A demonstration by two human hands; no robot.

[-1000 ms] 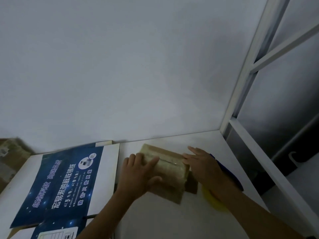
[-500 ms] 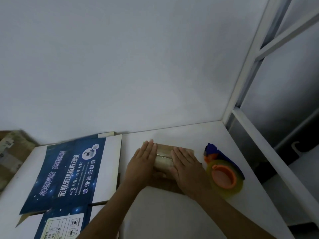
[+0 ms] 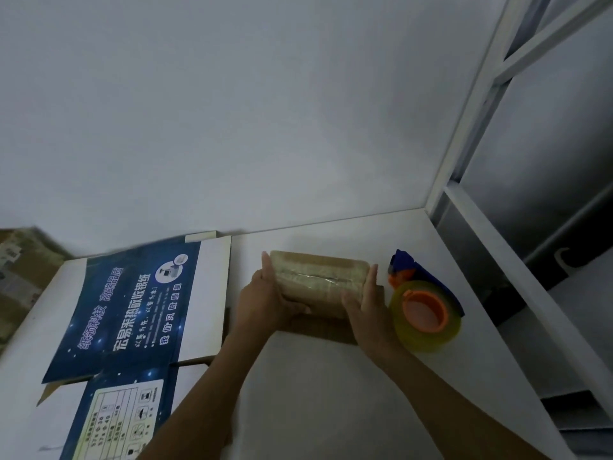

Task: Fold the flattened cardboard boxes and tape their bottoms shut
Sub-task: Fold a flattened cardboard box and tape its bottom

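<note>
At the left, a flattened blue printed box is laid on the white table. Beside it, the left end of a small brown cardboard box is pressed by the left hand, fingers held straight, thumb laid along the front. The taped seam is turned upward. The right end is pressed likewise by the flat right hand. A tape dispenser is seen just beside that hand.
</note>
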